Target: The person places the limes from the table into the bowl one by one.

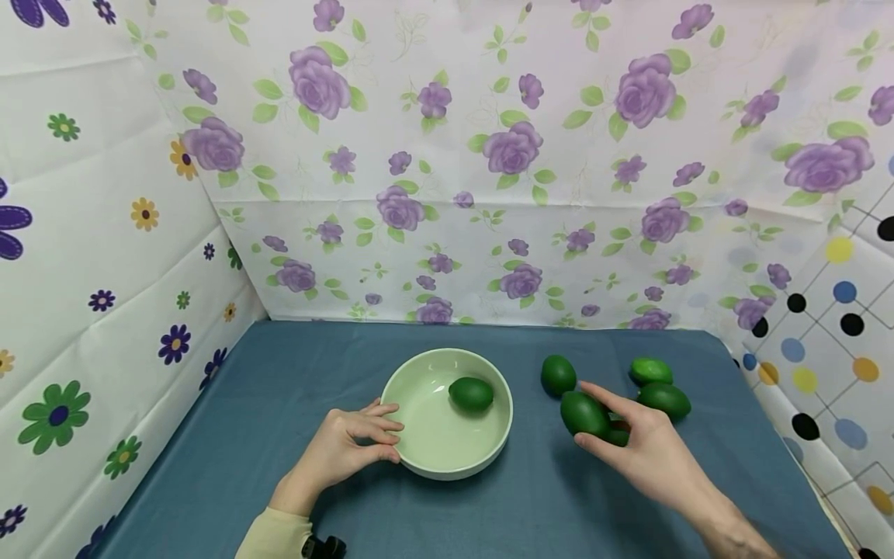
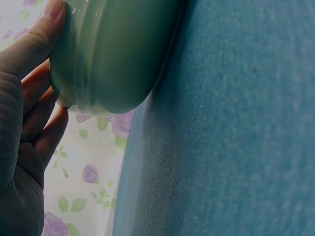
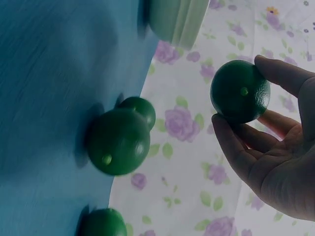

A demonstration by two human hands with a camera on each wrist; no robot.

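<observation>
Right hand [image 1: 639,439] with a fruit [image 1: 583,414], raised to the right of the bowl [image 1: 447,450]: the work looks early.
The thumb and fingers pinch this green fruit above the desk [image 1: 531,505], not yet over the bowl, while the left hand [image 1: 352,439] holds the bowl by its left rim with bent fingers. A half-hidden fruit [image 1: 618,435] is also to the right of the bowl, behind the hand; another fruit [image 1: 559,376] lies nearest to the bowl on that side, and the far pair [image 1: 663,401] is well to its right. Inside the bowl, toward its far right side, there is one placed fruit [image 1: 471,394]. By my judgement, one is done and five are left outside, including the pinched one.
</observation>
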